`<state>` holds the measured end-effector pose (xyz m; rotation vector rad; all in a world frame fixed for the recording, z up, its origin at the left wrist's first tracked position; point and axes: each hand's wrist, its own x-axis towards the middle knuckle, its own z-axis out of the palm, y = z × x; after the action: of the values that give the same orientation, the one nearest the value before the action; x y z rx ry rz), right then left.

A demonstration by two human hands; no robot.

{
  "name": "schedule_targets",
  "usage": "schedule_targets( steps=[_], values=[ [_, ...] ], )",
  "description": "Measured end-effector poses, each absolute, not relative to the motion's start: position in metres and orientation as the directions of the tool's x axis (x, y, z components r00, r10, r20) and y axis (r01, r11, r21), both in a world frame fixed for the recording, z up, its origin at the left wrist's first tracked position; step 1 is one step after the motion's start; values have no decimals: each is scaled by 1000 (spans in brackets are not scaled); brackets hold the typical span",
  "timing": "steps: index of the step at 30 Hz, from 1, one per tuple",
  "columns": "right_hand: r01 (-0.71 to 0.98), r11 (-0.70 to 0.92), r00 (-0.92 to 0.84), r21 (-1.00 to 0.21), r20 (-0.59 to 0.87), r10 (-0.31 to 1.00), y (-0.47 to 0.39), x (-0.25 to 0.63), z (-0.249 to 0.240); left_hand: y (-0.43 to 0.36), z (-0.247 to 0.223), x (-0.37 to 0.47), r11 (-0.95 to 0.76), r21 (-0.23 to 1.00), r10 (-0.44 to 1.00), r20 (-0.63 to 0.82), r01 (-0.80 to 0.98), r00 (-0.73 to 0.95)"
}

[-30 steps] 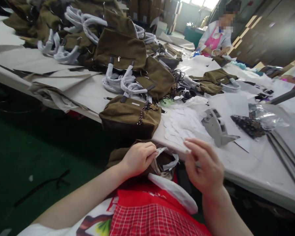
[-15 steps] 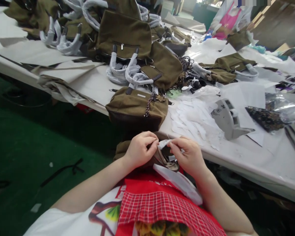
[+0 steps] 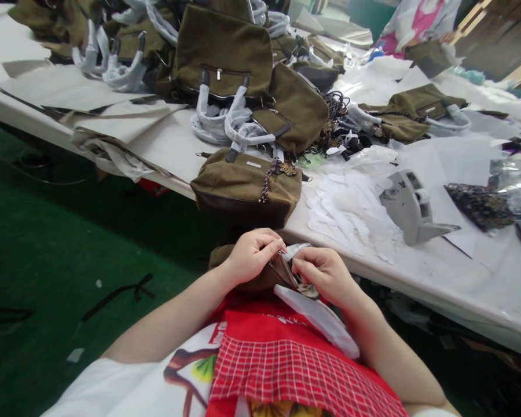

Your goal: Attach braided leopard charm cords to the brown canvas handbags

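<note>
An olive-brown handbag point(image 3: 259, 282) lies in my lap against the red apron, with its zipped mouth partly open. My left hand point(image 3: 255, 255) is closed in a pinch on the bag's edge by the zipper point(image 3: 287, 273). Across the opening, the fingers of my right hand point(image 3: 325, 273) are pressed together; whatever they hold is too small to make out. White wrapping point(image 3: 296, 250) shows between and behind the two hands. A handle wrapped in white point(image 3: 316, 321) curves over the apron below my right hand.
A finished-looking olive bag point(image 3: 247, 179) with a braided charm sits at the table point(image 3: 417, 278) edge ahead. More wrapped-handle bags point(image 3: 223, 49) are heaped behind it. White paper pieces point(image 3: 342, 211) and a grey tape dispenser point(image 3: 410, 205) lie to the right. Another person point(image 3: 421, 29) stands across the table.
My right hand has lowered slightly toward the bag's opening, its fingers now below the white wrapping. My left hand stays by the zipper. The view has shifted a little.
</note>
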<state>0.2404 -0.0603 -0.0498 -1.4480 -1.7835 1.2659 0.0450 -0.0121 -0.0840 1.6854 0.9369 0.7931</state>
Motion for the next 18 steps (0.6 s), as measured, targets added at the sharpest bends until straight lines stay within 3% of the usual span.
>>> schedule_targets(
  steps=[18],
  values=[
    [431,-51,-298,-901,-195,935,-62,232,-59,-12,-81,43,-259,935,867,115,242,484]
  ],
)
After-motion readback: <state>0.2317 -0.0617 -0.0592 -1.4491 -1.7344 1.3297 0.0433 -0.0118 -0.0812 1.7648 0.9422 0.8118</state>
